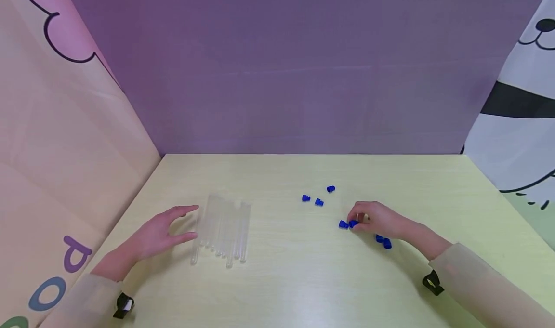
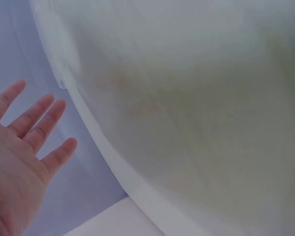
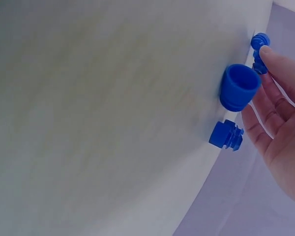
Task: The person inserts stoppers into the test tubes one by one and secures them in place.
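Note:
Several clear test tubes (image 1: 221, 229) lie side by side on the table. Beside them my left hand (image 1: 151, 234) is spread, thumb and index fingertips right at the leftmost tube (image 1: 194, 256). Its straight fingers also show in the left wrist view, next to the end of a clear tube (image 2: 59, 49). My right hand (image 1: 379, 218) pinches a small blue cap (image 1: 353, 223) between thumb and fingers, close over the table. Another blue cap (image 1: 343, 224) lies just left of it. Nearer my right wrist are two more caps (image 1: 387, 243), one showing its hollow mouth (image 3: 240, 87) in the right wrist view.
Farther back on the pale wooden table (image 1: 277, 284) lie three blue caps (image 1: 319, 202). A purple backdrop (image 1: 286, 77) rises behind the far edge. Printed cloth hangs at the left (image 1: 65, 150) and right (image 1: 516, 140) sides.

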`<state>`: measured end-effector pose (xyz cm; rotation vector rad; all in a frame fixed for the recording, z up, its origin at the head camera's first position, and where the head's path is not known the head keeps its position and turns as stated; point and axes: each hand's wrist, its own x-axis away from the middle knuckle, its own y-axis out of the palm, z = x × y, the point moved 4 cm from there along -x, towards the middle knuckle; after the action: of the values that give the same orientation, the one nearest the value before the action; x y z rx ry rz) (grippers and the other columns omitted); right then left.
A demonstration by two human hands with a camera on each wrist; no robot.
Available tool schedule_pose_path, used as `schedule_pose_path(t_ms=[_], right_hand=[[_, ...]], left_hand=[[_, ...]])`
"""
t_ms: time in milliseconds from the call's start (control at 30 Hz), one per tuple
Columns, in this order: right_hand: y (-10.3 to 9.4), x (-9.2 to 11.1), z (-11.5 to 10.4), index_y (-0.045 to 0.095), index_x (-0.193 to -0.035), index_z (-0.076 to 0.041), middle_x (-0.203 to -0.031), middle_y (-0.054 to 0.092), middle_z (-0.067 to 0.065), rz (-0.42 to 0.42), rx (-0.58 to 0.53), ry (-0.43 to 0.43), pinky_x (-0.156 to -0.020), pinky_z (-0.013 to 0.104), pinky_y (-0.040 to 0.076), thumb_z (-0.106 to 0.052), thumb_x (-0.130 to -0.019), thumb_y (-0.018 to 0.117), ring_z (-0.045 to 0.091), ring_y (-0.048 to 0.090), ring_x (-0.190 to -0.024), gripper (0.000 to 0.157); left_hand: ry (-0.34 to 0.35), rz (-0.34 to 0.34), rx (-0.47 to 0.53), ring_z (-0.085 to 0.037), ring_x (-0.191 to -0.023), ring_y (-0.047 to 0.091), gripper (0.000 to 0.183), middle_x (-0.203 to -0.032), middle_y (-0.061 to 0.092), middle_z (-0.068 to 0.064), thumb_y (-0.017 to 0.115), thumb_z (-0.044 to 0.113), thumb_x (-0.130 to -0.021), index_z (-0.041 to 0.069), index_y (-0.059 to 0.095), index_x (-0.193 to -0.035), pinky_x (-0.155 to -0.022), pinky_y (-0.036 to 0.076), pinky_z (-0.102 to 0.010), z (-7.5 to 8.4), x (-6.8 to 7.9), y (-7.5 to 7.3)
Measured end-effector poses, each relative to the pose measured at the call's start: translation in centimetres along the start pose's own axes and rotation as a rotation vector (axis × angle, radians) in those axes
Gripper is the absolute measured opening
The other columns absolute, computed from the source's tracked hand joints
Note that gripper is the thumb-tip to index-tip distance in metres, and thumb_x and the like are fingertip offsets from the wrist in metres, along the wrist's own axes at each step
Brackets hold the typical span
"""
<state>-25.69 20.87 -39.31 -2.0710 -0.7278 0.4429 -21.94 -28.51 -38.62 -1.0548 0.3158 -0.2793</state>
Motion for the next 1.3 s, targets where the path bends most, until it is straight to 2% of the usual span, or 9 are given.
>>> schedule_pose_path(t_ms=[267, 533, 733, 933, 1100, 1300], right_hand=[[-0.6, 1.2, -0.6, 0.067, -0.101, -0.012, -0.094, 0.060, -0.008, 0.019, -0.016, 0.003, -0.067, 0.026, 0.049, -0.007, -0.088, 0.072, 0.009, 0.055, -0.082, 0.015], [-1.2, 2.3, -0.8, 0.067, -0.100, -0.011, -0.093, 0.059, -0.010, 0.045, 0.027, -0.024, -0.071, 0.028, 0.051, -0.006, -0.086, 0.073, 0.006, 0.056, -0.082, 0.016], [-1.4, 3.1, -1.1, 0.067, -0.100, -0.010, -0.090, 0.057, -0.013, 0.065, 0.033, -0.034, -0.073, 0.030, 0.052, -0.005, -0.085, 0.074, 0.005, 0.056, -0.082, 0.018], [-1.6, 3.9, -1.2, 0.067, -0.101, -0.009, -0.090, 0.057, -0.013, 0.093, 0.038, -0.048, -0.076, 0.033, 0.053, -0.004, -0.084, 0.075, 0.005, 0.055, -0.080, 0.019], [-1.7, 4.4, -1.3, 0.068, -0.101, -0.010, -0.090, 0.058, -0.013, 0.102, 0.049, -0.037, -0.076, 0.033, 0.053, -0.005, -0.084, 0.075, 0.004, 0.055, -0.080, 0.019], [-1.7, 4.8, -1.2, 0.067, -0.102, -0.011, -0.090, 0.057, -0.014, 0.107, 0.062, -0.023, -0.076, 0.033, 0.052, -0.007, -0.084, 0.076, 0.004, 0.054, -0.081, 0.020]], left_hand=[[-0.029, -0.018, -0.007, -0.033, -0.112, 0.056, 0.065, -0.128, 0.059, -0.012, 0.071, 0.049, -0.085, 0.007, 0.056, -0.133, -0.088, 0.045, -0.053, -0.9, -0.9, -0.1], [0.017, -0.033, -0.004, -0.025, -0.100, 0.059, 0.053, -0.114, 0.065, -0.004, 0.075, 0.044, -0.083, 0.008, 0.064, -0.119, -0.081, 0.048, -0.044, -1.6, -1.6, 0.2], [0.023, -0.034, -0.004, -0.018, -0.089, 0.058, 0.044, -0.100, 0.064, 0.004, 0.079, 0.042, -0.080, 0.009, 0.067, -0.108, -0.075, 0.049, -0.037, -1.9, -2.1, 0.5], [0.018, -0.051, -0.022, -0.016, -0.085, 0.056, 0.041, -0.094, 0.062, 0.005, 0.081, 0.040, -0.078, 0.010, 0.067, -0.102, -0.071, 0.049, -0.031, -2.0, -2.6, 0.7], [0.000, -0.056, -0.040, -0.016, -0.083, 0.056, 0.037, -0.091, 0.062, 0.005, 0.082, 0.036, -0.077, 0.010, 0.066, -0.099, -0.070, 0.049, -0.031, -1.9, -2.9, 0.6], [0.015, -0.059, -0.034, -0.017, -0.081, 0.056, 0.031, -0.090, 0.062, 0.005, 0.082, 0.027, -0.077, 0.009, 0.065, -0.095, -0.071, 0.048, -0.032, -2.2, -3.0, 0.3]])
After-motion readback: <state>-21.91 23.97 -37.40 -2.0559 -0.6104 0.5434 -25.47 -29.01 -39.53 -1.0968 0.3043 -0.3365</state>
